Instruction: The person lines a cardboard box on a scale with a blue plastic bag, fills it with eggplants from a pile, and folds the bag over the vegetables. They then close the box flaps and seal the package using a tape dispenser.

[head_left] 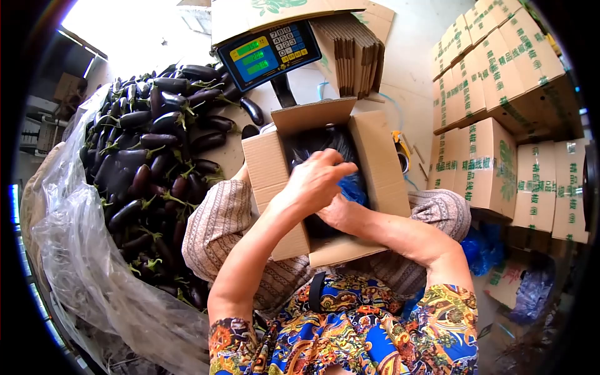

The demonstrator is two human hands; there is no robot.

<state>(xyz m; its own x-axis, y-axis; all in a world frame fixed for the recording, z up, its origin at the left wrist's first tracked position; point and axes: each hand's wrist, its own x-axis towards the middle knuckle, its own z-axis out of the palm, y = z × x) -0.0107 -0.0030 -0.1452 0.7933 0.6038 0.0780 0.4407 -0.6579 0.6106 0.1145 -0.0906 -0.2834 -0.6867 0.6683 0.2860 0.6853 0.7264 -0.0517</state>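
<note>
An open cardboard box (269, 181) stands between my knees with its flaps spread outward. Inside it lies a thin blue plastic bag (354, 189), with dark contents showing through at the far end. My left hand (319, 180) is closed over the bag, fingers curled and bunched at its gathered film. Just below, my right hand (342, 212) is closed as well, its fingertips partly hidden by the left hand and the bag. The two wrists come close together above the box.
A large heap of eggplants (156, 137) covers the left, edged by clear plastic sheeting (81, 231). Beyond the box stands a scale display (269, 55) near flattened cartons (350, 47). Packed boxes (487, 69) are stacked right. A tape dispenser (400, 153) and blue bags (481, 250) lie nearby.
</note>
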